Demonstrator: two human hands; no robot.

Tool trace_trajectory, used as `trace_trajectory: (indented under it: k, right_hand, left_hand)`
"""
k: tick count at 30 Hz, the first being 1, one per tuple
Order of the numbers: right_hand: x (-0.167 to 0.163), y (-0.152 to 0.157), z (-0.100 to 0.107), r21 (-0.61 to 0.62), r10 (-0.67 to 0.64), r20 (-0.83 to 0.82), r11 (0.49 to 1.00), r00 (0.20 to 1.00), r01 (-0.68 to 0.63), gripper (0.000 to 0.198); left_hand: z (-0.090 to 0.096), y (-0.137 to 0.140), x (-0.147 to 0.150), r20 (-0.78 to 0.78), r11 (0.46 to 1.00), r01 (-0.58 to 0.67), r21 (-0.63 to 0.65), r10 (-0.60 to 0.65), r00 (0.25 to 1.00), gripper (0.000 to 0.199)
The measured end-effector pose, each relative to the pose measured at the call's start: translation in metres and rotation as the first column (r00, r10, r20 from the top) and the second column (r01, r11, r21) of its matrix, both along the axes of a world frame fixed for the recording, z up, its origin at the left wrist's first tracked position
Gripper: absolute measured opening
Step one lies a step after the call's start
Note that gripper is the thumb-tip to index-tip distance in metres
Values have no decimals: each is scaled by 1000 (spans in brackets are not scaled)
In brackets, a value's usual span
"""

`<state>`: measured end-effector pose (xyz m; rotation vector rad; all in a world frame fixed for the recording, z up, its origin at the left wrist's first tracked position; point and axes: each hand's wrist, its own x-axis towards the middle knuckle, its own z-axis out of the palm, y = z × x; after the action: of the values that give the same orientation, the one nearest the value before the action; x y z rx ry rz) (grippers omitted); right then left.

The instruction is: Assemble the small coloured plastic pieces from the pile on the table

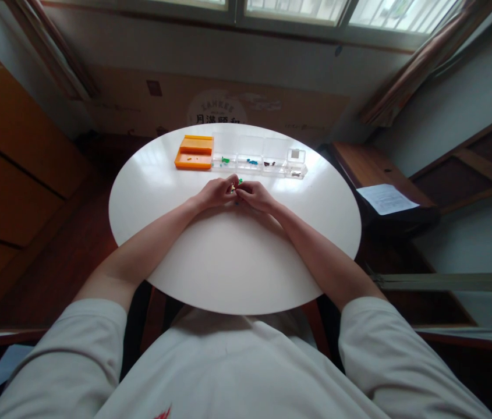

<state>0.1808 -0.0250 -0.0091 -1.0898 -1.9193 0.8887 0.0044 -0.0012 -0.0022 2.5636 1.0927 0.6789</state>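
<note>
My left hand [218,191] and my right hand [256,195] meet above the middle of the table, with fingers pinched together. Between the fingertips is a small green and yellow piece [240,181], mostly hidden by the fingers. Its exact kind is too small to tell. Just beyond my hands, clear plastic boxes stand in a row. One holds green bits [225,160], another blue bits [252,162], and a third dark bits [269,164]. An orange tray [193,167] with a few tiny orange pieces sits left of them.
The white oval table [228,267] lies under my forearms. A small clear box [296,155] stands at the right end of the row. Right of the table, a paper sheet [386,199] rests on a brown cabinet [368,160]. A wall with windows is behind.
</note>
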Motion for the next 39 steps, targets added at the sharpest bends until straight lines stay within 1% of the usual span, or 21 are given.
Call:
trace_trajectory:
  k: [5, 11, 22, 33, 39]
  right_hand:
    - [0, -1, 1, 32, -7, 7, 999, 1000, 7, 25]
    - [1, 1, -1, -3, -6, -5, 1000, 1000, 6, 25]
    - [0, -1, 1, 19, -19, 14, 1000, 1000, 19, 26]
    - [0, -2, 3, -20, -11, -7, 1000, 1000, 11, 25]
    - [0, -1, 1, 7, -15, 16, 1000, 1000, 15, 25]
  left_hand:
    - [2, -1, 1, -18, 1000, -7, 8, 7, 1000, 25]
    - [1, 0, 0, -14, 1000, -3, -2, 3, 1000, 27]
    - [2, -1, 0, -1, 1000, 10, 2, -10, 1000, 24]
    - [2, -1, 0, -6, 1000, 3, 3, -3, 1000, 25]
    - [1, 0, 0, -11, 1000, -4, -2, 4, 1000, 27]
